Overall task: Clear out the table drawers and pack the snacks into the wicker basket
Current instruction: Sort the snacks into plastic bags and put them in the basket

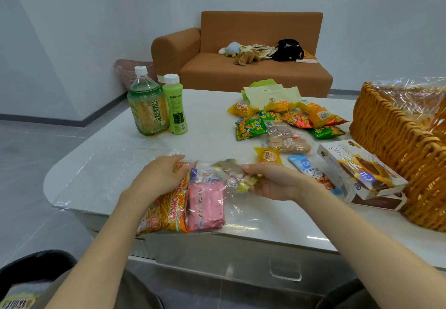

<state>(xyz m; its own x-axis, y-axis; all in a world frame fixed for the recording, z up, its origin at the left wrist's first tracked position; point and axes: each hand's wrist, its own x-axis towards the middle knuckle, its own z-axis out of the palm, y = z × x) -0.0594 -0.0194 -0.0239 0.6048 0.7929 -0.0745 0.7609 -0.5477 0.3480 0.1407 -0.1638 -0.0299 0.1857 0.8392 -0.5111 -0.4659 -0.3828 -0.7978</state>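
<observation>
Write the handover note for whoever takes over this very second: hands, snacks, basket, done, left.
Left hand grips the orange stick-snack bag at the near edge of the table; right hand pinches a clear candy packet. A pink packet lies beside the orange bag.
Wicker basket stands at right, a cellophane-wrapped bag showing inside.
Done: many snacks already out on the table.
Left: green chip packets, biscuit bag, cake box and the held packets need packing.
</observation>
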